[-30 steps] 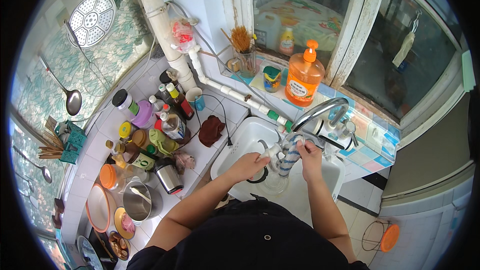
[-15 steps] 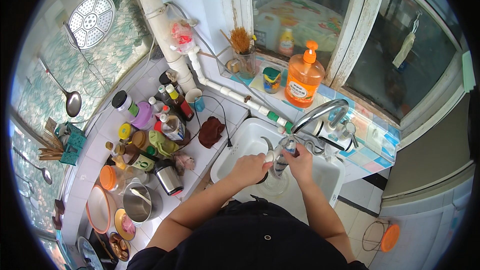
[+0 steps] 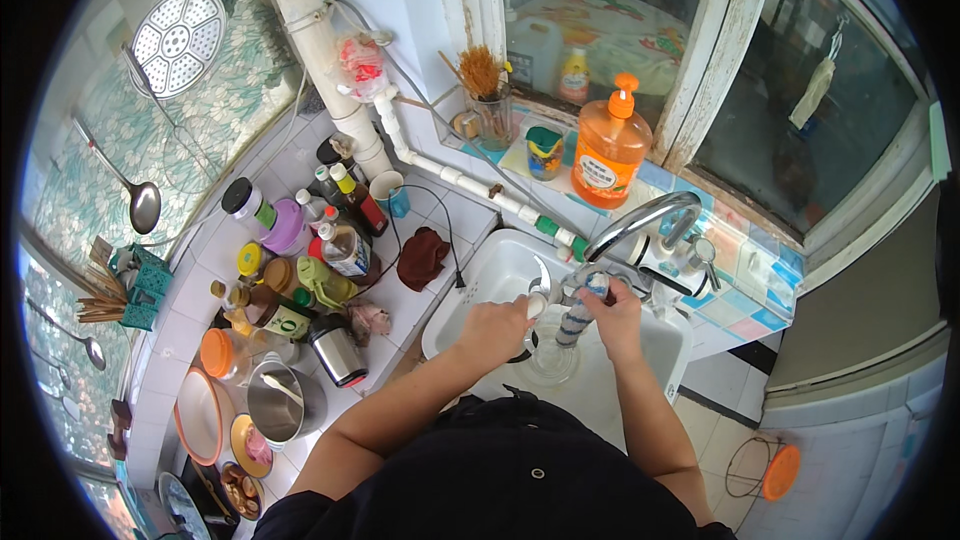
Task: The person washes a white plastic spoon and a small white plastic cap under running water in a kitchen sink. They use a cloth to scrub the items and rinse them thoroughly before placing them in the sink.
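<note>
Over the white sink (image 3: 462, 312), my left hand (image 3: 495, 332) is closed round a tool with a bright curved blade (image 3: 543, 274) and a pale part beside my fingers. A dark ring shows below this hand; the tool's exact kind is unclear. My right hand (image 3: 613, 318) pinches the top of a limp, cloth-like piece (image 3: 575, 322) striped grey, white and blue, which hangs down under the faucet (image 3: 645, 215). Below it, a clear glass dish (image 3: 550, 362) lies in the sink. Both hands are close together, with a small gap between them.
An orange soap pump bottle (image 3: 607, 150) stands on the tiled ledge behind the sink. Left of the sink, the counter holds a brown cloth (image 3: 423, 258), a steel thermos (image 3: 337, 350), a steel pot (image 3: 283, 402) and several bottles. A black cord (image 3: 450, 230) trails there.
The striped piece now hangs lower and more stretched out from my right hand, which has shifted slightly right. My left hand has moved a little away from it, showing the curved blade more upright.
</note>
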Demonstrator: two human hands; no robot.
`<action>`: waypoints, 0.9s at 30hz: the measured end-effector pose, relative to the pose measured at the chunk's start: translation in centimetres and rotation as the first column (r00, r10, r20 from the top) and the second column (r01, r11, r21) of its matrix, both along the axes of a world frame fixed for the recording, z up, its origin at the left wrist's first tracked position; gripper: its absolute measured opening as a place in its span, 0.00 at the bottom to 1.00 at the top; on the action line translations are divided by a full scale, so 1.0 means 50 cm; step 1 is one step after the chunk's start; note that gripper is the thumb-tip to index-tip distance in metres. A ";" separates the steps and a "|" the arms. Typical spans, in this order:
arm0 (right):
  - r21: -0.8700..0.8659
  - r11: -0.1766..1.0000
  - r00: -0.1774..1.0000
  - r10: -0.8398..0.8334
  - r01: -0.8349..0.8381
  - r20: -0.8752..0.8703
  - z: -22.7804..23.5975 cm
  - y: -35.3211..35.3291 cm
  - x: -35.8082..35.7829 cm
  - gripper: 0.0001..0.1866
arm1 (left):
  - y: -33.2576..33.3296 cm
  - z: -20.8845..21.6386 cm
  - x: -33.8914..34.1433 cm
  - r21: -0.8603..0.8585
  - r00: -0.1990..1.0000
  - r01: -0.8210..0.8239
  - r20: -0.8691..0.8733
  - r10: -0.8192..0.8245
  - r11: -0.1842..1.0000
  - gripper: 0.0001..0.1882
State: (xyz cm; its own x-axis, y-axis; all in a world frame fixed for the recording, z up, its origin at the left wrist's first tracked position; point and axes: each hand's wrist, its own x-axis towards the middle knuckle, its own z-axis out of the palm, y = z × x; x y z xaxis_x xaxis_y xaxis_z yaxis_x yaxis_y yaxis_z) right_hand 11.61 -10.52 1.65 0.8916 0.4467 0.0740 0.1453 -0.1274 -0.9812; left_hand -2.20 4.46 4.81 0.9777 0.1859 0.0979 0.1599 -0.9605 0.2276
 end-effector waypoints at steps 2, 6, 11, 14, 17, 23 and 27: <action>0.127 0.991 0.995 -0.017 0.029 -0.097 0.005 -0.009 0.003 0.07 | 0.008 -0.014 0.000 0.053 0.999 -0.002 0.053 -0.001 0.999 0.19; 0.199 0.979 0.983 -0.002 0.040 -0.186 0.017 -0.041 -0.002 0.09 | 0.006 -0.004 0.005 0.090 0.999 0.017 0.042 -0.021 0.996 0.21; 0.075 0.997 1.000 -0.018 0.019 -0.018 -0.004 -0.026 -0.017 0.10 | -0.026 0.018 0.022 0.161 0.994 0.057 0.081 -0.071 0.985 0.23; -0.051 0.998 1.000 -0.024 0.025 0.010 0.009 -0.014 -0.023 0.10 | -0.038 0.012 0.025 0.194 0.995 0.043 0.084 -0.060 0.980 0.24; -0.049 0.997 0.998 -0.063 0.062 -0.012 0.003 -0.013 -0.022 0.10 | -0.041 0.000 0.028 0.209 0.983 0.007 0.180 -0.046 0.978 0.21; 0.268 0.942 0.979 -0.206 0.201 -0.008 0.034 -0.035 -0.046 0.08 | -0.028 -0.007 0.031 0.052 0.989 -0.024 0.147 0.017 0.998 0.13; 0.181 0.967 0.983 -0.169 0.180 -0.075 0.058 -0.052 -0.075 0.09 | -0.020 -0.006 0.029 -0.080 0.981 -0.079 0.170 0.092 0.994 0.12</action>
